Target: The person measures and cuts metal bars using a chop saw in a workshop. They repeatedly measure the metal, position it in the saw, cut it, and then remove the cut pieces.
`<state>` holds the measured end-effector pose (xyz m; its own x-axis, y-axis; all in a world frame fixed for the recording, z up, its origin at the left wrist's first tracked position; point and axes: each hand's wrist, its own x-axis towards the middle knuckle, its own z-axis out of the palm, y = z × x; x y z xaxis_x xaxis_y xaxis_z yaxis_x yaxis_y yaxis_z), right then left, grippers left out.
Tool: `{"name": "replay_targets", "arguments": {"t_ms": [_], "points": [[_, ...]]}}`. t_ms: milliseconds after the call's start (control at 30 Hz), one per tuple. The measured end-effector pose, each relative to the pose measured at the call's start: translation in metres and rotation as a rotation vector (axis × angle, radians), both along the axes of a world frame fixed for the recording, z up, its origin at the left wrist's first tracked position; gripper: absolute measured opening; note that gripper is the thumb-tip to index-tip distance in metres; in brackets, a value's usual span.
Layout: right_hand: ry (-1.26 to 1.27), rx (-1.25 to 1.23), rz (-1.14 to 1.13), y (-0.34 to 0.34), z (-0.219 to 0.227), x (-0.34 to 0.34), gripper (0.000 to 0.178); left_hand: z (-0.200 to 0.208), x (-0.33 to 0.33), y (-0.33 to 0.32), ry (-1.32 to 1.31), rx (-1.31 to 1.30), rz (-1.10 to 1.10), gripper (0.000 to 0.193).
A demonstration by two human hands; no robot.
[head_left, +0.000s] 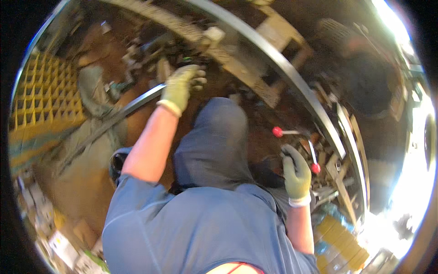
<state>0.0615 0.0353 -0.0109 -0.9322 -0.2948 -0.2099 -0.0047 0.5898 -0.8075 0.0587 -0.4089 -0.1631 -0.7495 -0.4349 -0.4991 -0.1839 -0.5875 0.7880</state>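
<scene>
My left hand, in a yellowish work glove, reaches forward over a long metal bar. Its fingers curl at the bar's far end, which the glove hides. From there the bar slopes down to the left. On the right, my right hand wears a matching glove with dark fingertips. Thumb and fingers stand apart, and nothing shows between them. Close to it are two lever handles with red ball knobs, one knob ahead of the fingers and another knob just right of the hand.
A long metal rail crosses the far side, looking bent. Planks and cluttered scrap lie ahead. A yellow grid stands at the left beside grey cloth. A large dark round object sits far right.
</scene>
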Motion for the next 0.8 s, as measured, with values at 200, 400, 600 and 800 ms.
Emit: {"name": "replay_targets", "arguments": {"t_ms": [200,400,600,800], "points": [[0.107,-0.095,0.021,0.009,0.02,0.003,0.032,0.117,-0.036,0.064,0.373,0.27,-0.187,0.051],[0.187,-0.094,0.04,0.016,0.037,0.022,0.033,0.087,-0.13,0.16,-0.106,0.394,-0.202,0.068],[0.237,-0.05,-0.026,0.06,0.021,0.035,0.035,0.072,-0.181,0.197,-0.031,0.433,-0.073,0.041],[0.224,-0.05,-0.048,0.066,0.032,0.006,0.034,0.072,-0.198,0.223,-0.159,0.158,0.132,0.039]]}}
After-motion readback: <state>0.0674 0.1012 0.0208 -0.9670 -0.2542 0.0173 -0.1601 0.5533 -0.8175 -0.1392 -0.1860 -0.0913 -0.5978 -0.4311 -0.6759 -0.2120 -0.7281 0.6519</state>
